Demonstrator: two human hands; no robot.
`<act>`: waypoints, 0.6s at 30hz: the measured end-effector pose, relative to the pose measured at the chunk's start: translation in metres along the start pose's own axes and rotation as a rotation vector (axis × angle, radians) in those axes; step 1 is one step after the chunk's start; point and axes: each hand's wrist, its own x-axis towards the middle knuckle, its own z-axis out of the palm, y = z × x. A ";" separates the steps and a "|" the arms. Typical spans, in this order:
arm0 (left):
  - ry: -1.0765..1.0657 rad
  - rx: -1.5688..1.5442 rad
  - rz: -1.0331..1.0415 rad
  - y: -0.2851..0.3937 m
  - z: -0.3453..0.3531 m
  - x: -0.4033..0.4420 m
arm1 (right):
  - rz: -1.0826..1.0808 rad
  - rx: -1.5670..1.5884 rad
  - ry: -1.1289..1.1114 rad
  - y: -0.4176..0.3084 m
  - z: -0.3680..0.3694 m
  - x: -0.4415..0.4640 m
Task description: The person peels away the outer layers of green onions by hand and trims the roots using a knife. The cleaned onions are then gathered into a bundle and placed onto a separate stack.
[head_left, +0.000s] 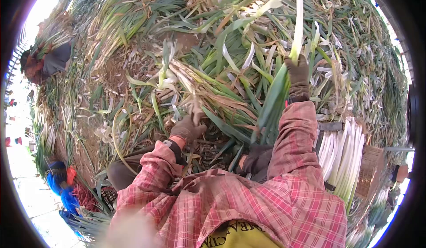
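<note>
My right hand [298, 72], in a dark glove, is closed around a leek [298, 30]. Its white shank points away from me, and its green leaves [273, 101] hang back toward my lap. My left hand [188, 128], also gloved, is near my left knee above the leaf litter. Its thumb stands apart from the fingers, which are blurred at the tips, and I see nothing held in it. Just beyond it lie a pile of leeks [213, 86] with dry outer leaves and some pale peeled scraps [166, 77].
Trimmed white leeks [341, 155] lie stacked in a holder at my right, beside a brown crate [370, 170]. Heaps of leeks [137, 13] and leaf waste surround me. Another person [46, 61] is at the far left; a blue bundle [62, 186] is at the lower left.
</note>
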 end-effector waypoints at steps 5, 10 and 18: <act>-0.062 0.061 0.104 0.017 0.026 -0.004 | 0.164 -0.123 -0.490 0.008 0.077 -0.043; -0.199 0.028 0.071 0.037 0.021 0.003 | 0.231 -0.285 -0.806 0.078 0.149 -0.072; -0.049 -0.011 0.077 0.030 0.019 0.049 | 0.291 -0.668 -1.002 0.077 0.207 -0.098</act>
